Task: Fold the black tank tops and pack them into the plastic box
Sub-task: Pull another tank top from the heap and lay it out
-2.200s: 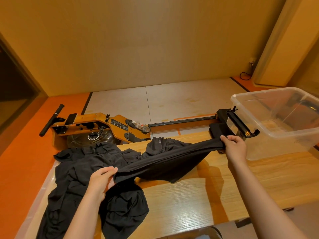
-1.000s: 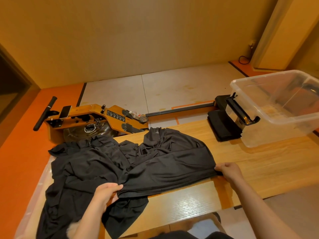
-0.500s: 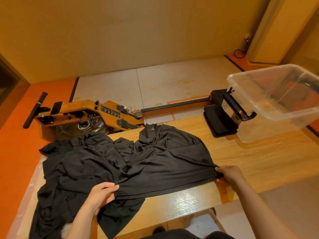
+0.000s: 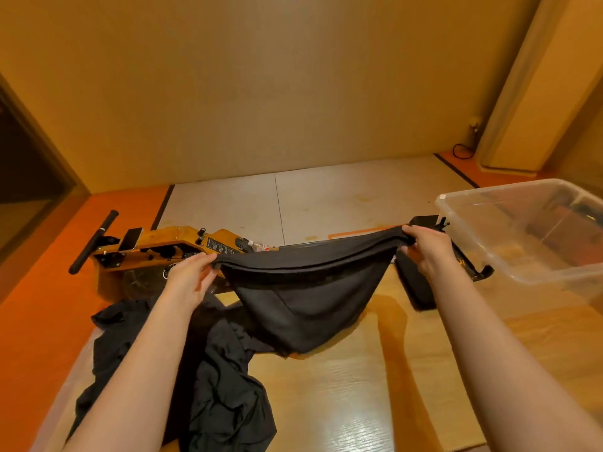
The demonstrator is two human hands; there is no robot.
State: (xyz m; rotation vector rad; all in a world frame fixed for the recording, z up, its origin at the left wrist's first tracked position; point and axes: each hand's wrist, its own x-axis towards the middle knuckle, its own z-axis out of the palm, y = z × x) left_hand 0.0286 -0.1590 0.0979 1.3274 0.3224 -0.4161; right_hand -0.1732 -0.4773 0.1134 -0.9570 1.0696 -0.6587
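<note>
Lifted off the surface [image 4: 375, 396] since the earlier frame, one tank top [image 4: 303, 295] now hangs between left hand [image 4: 189, 277] and right hand [image 4: 427, 246], each pinching an end, ready for folding; box [image 4: 509, 269] awaits at right.

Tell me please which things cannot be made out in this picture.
Head view:
plastic box: its right part is cut off by the frame edge.
pile of tank tops: the left arm covers part; the pieces cannot be counted.
rowing machine label: too small to read.
held tank top: straps not visible among its folds.
</note>
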